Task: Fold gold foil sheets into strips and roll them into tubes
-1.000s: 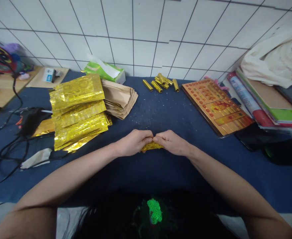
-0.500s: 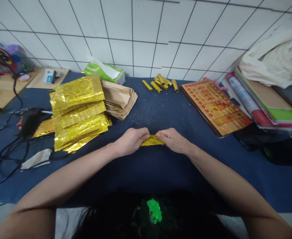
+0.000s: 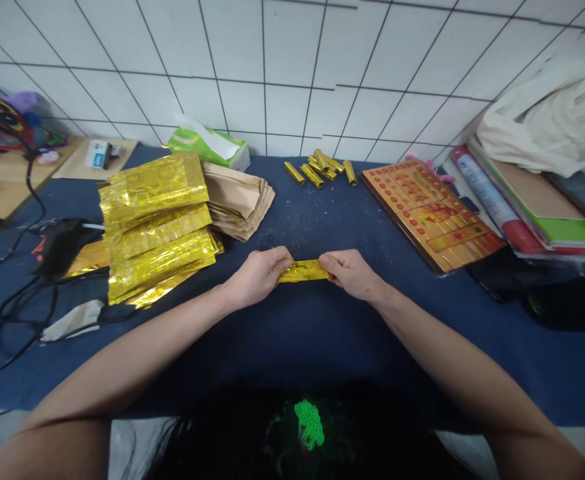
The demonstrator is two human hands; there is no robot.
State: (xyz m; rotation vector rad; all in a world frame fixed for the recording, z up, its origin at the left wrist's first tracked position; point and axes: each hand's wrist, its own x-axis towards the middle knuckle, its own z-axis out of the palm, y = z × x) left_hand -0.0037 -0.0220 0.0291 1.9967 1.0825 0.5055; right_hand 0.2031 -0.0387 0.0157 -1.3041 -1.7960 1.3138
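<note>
Foil strip (image 3: 303,271) spans your left hand (image 3: 258,277) and right hand (image 3: 353,275), each pinching one end; use even, gentle tension.

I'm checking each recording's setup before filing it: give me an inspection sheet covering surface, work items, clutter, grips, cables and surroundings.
Surface: dark blue table cover, pale specks scattered beyond the hands.
Work items: gold foil strip stretched between the hands; gold foil sheets piled at left; short gold foil tubes grouped near the wall.
Clutter: brown paper stack, green tissue pack, glue gun; at right, printed gold-and-red package and off-white cloth bag.
Grips: left hand grip and right hand grip each pinch one end.
Cables: black cables at left, loosely looped.
Surroundings: white tiled wall behind; other people, nothing seen.
</note>
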